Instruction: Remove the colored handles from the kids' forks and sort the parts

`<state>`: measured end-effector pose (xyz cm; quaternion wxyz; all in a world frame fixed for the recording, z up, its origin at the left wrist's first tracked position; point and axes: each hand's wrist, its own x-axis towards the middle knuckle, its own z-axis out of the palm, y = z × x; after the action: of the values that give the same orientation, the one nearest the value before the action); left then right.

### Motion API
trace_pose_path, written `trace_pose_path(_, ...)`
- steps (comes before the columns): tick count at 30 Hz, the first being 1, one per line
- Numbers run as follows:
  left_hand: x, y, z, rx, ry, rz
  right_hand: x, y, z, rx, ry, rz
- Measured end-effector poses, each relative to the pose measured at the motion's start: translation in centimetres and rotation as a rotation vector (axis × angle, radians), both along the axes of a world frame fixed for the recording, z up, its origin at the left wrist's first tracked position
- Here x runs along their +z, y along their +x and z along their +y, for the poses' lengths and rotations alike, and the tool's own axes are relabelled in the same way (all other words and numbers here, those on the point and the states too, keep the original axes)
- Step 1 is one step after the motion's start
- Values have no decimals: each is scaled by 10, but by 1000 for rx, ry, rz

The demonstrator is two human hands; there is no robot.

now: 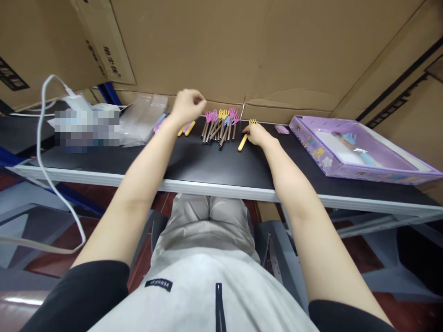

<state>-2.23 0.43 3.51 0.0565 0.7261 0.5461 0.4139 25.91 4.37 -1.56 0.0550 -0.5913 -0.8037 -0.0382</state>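
My right hand (259,134) is closed around the middle of a yellow back scratcher (242,143), its clawed head showing beyond my fingers and its handle below them. To the left, several back scratchers (221,131) with pink, yellow and blue claws and brownish metal rods lie in a heap on the black table. My left hand (188,107) is raised near the back of the table with its fingers curled; whether anything is in them is hidden. Beneath that wrist lie coloured handles (189,128), yellow and purple, partly covered by my forearm.
Clear plastic bags (143,117) lie at the left, near a white charger (76,102) whose cable (43,152) hangs over the table edge. An open purple box (334,169) holding a blue-clawed item stands at the right. Cardboard (214,50) walls the back.
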Motion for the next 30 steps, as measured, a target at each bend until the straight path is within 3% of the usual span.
trace_pose_path(4,-47,21,11,-199,-24,222,4,-3,-5,-9,-19,-53)
trace_pose_path(7,-60,21,12,-274,-24,249,7,-6,-11,-9,-2,-120)
trace_pose_path(19,-55,19,6,-329,-20,182,-1,3,2,65,165,-97)
trace_pose_path(25,-60,17,16,-301,65,165,-5,3,16,240,353,102)
trace_pose_path(30,-58,20,11,-340,122,124,8,-15,-2,347,444,178)
